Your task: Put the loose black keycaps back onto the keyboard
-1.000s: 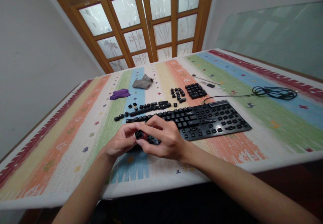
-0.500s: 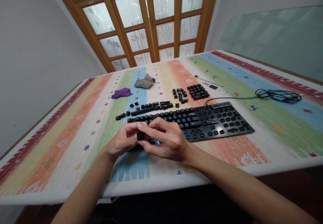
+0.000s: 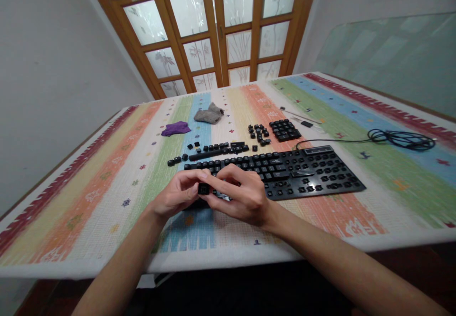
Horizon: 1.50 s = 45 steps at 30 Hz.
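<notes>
A small black keycap (image 3: 203,189) is pinched between my two hands, its hollow underside facing me. My left hand (image 3: 177,191) closes on its left side with thumb and fingers. On the other side my right hand (image 3: 242,193) grips it, fingers bent. Both hands hover over the near left part of a black keyboard (image 3: 309,183), hiding some of its keys. Keycaps sit on its left and middle; bare switches show on its right side and along the near edge. Behind the keyboard lie loose keycaps (image 3: 258,133), a long spacebar (image 3: 206,155) and a block of keycaps (image 3: 285,130).
A purple cloth (image 3: 175,129) and a grey cloth (image 3: 208,115) lie at the back left. The keyboard's cable (image 3: 395,139) is coiled at the right. A thin rod (image 3: 301,115) and a small black piece (image 3: 307,124) rest behind the keyboard on the striped tablecloth (image 3: 117,202).
The view has shifted slightly, so the table things appear a little to the right. The keycap has tilted a little between my fingers; both hands keep their hold.
</notes>
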Each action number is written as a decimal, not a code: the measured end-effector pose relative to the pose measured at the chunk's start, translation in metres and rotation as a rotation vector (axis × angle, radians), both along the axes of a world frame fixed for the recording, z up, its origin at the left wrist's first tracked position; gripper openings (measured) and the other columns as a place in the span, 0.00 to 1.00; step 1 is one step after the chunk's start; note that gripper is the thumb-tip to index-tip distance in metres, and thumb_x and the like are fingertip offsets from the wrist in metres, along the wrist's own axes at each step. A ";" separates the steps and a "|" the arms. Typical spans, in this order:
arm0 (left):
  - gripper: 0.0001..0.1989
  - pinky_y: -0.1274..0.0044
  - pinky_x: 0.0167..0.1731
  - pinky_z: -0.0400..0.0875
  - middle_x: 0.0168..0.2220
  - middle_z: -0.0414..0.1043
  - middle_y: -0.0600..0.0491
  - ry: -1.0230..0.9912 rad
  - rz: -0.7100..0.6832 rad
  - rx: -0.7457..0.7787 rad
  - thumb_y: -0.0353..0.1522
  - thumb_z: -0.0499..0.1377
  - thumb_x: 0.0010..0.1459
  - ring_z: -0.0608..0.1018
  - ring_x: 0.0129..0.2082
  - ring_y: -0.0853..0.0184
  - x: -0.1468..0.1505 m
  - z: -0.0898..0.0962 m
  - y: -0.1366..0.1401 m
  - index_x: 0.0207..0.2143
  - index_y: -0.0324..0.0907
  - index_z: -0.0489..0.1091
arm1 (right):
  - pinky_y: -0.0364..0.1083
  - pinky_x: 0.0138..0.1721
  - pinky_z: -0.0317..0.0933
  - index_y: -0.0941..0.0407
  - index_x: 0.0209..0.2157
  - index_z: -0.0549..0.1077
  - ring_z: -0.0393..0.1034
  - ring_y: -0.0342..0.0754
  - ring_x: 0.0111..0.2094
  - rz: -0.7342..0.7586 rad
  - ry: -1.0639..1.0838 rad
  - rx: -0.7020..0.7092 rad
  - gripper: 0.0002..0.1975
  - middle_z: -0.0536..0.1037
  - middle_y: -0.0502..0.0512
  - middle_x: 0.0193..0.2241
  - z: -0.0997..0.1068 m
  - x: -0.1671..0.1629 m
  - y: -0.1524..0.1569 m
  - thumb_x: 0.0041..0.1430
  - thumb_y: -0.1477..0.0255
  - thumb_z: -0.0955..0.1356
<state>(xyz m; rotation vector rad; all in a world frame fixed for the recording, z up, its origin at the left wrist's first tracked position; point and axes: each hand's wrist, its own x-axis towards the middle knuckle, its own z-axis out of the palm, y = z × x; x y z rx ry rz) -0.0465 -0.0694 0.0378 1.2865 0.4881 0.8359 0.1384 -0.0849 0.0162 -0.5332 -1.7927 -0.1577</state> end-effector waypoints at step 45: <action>0.11 0.82 0.26 0.62 0.24 0.69 0.56 0.804 0.091 0.866 0.32 0.58 0.64 0.70 0.23 0.72 -0.025 0.013 0.033 0.28 0.39 0.72 | 0.45 0.37 0.70 0.63 0.49 0.74 0.71 0.47 0.36 0.150 -0.235 -0.343 0.13 0.76 0.59 0.36 -0.018 -0.002 0.016 0.66 0.77 0.65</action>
